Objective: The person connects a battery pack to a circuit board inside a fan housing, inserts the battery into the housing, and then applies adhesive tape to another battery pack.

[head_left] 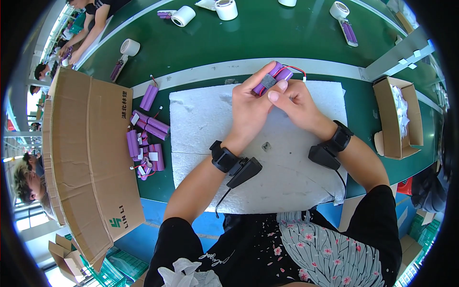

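- We see the left hand (pixel 252 99) pinching a purple battery pack (pixel 285 74) between thumb and fingers, index finger laid along the pack's left side.
- We find the right hand (pixel 302 106) close against it, fingers curled, thumb reaching across near the left thumb; the fingertips are hidden, so we cannot tell whether they grip the pack.
- The pack sits in the upper centre of the frame, tilted. We note a dark grey patch (pixel 268 81) across it and a red wire (pixel 297 69) arching from its far end to a small white connector (pixel 304 79) right of the pack.
- Step in hand, as we judge it: handling or pressing the patch on the pack. A next move would call for a steady left-hand pinch, light thumb pressure and the wire held clear of the fingers.
- Beneath the hands we record a marked white foam sheet (pixel 282 184) on the green table (pixel 258 40).
- Left of the sheet, we see loose purple packs (pixel 154 126), some with white labels, beside a large cardboard box (pixel 91 153).
- At the right of the frame, we note a small open carton (pixel 413 119) with white contents.
- Along the top, we see white rolls (pixel 226 9); upper left, a co-worker's arm (pixel 97 27).
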Demonstrator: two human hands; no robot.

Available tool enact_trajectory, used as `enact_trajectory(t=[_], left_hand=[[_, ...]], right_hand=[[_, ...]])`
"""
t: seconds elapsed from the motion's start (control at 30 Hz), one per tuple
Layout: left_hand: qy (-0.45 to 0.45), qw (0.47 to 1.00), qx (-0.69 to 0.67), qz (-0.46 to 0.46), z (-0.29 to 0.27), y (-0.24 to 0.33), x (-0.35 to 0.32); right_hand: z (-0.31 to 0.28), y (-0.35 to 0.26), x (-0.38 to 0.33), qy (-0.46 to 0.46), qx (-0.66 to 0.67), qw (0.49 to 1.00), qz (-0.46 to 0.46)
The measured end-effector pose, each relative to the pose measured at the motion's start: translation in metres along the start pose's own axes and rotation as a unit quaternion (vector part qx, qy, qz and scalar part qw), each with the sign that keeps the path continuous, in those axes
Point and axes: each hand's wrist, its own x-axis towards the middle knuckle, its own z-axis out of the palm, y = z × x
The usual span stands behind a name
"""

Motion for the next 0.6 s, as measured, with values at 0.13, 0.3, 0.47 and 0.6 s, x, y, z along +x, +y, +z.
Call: enact_trajectory(t=[0.13,0.3,0.47,0.6], left_hand=[[0.003,1.0,0.003,0.014,0.0009,-0.0007,-0.0004],[0.003,1.0,0.015,0.001,0.0012,0.0011,-0.0012],[0.006,0.999,0.041,0.01,0.0004,0.0,0.0003],[0.008,0.998,0.059,0.017,-0.0004,-0.0018,0.0006]], right_hand=[[0.0011,0.0053,-0.0004,0.001,-0.007,1.0,0.001],[-0.0019,0.0026,-0.0003,-0.02,0.002,1.0,0.014],[-0.0002,0.0034,0.0002,-0.015,-0.014,1.0,0.013],[-0.0004,0.0023,-0.0012,-0.01,-0.019,1.0,0.017]])
